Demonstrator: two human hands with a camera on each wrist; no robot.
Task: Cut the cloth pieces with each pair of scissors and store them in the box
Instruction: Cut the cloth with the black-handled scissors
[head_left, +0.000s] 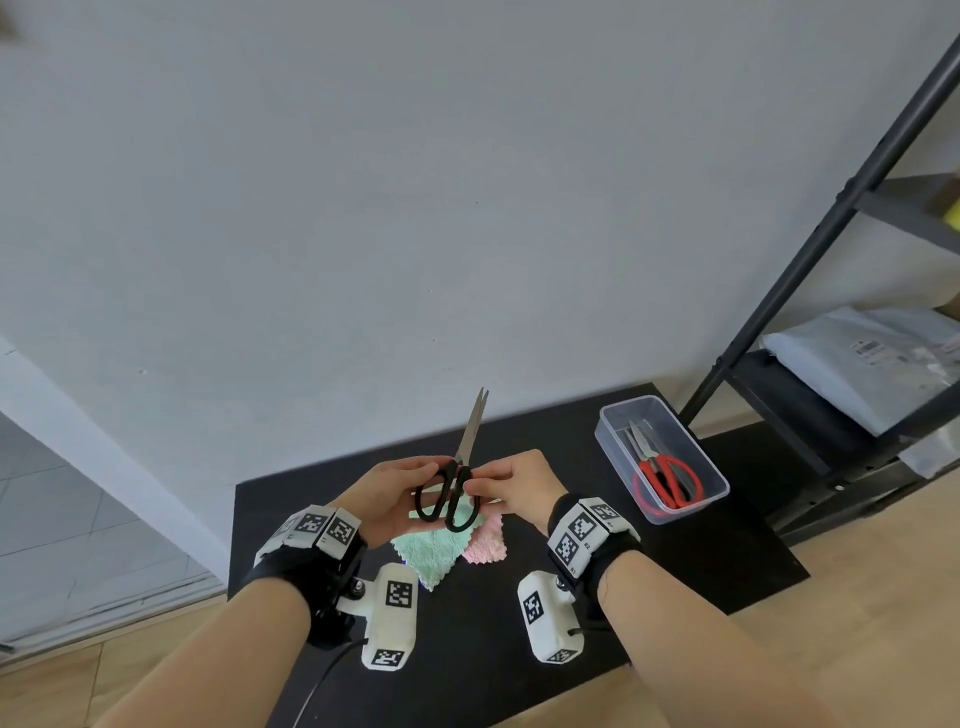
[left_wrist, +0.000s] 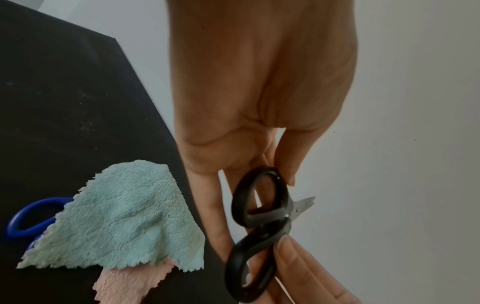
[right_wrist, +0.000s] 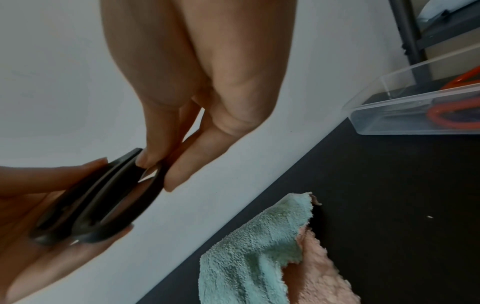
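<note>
We see both hands hold the black scissors (head_left: 451, 488) above the worktop (head_left: 675, 561): left hand (head_left: 387, 499) fingers grip one loop, right hand (head_left: 519, 486) fingers pinch the other. At 6 o'clock lie green cloth (head_left: 428, 553) and pink cloth (head_left: 485, 545), half hidden. Red scissors (head_left: 667, 475) lie in the box (head_left: 613, 447) at 3 o'clock.

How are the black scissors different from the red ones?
The black scissors are held up in the air by both hands, while the red scissors lie in the clear box. The black ones point up toward the wall; the red ones lie flat. Both have metal blades and looped handles.
</note>
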